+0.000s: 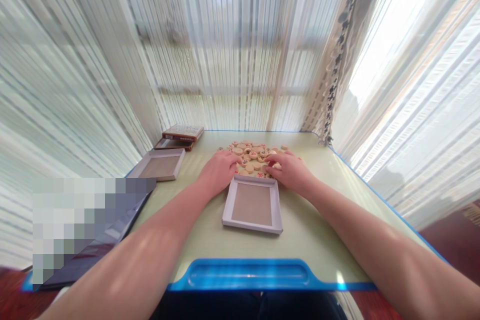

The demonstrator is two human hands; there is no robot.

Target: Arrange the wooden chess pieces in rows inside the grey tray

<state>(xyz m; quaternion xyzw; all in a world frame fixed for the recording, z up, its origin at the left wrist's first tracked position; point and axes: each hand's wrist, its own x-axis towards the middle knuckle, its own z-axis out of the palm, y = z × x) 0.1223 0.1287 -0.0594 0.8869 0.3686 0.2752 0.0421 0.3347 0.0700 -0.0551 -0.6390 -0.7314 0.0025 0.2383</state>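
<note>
In the head view both forearms run from the bottom corners of the frame up to the centre, where the hands meet at a heap of round pale wooden game discs with red and dark markings [255, 152]. The left hand [219, 170] lies palm down at the left edge of the heap, its fingers curled onto the discs. The right hand [290, 171] lies palm down at the right edge, fingertips turned inward toward the left hand. Each grip is half-curled over the discs, and I cannot tell whether either one has closed on a piece. Just below the hands, touching the near edge of the heap, sits a shallow square white cardboard tray with a brown floor [252, 205], between the two wrists. A second tray of the same kind [159, 165] lies left of centre, well apart from the left hand, and behind it are flat brown boxes [183, 132], one on another. A dark flat board [112, 240] lies at lower left. The pale green surface [322, 210] has a blue rim and a blue moulded lip [249, 275] at the near edge. Its right half is bare. Striped sheer curtains [225, 35] hang close around the far and side edges.
</note>
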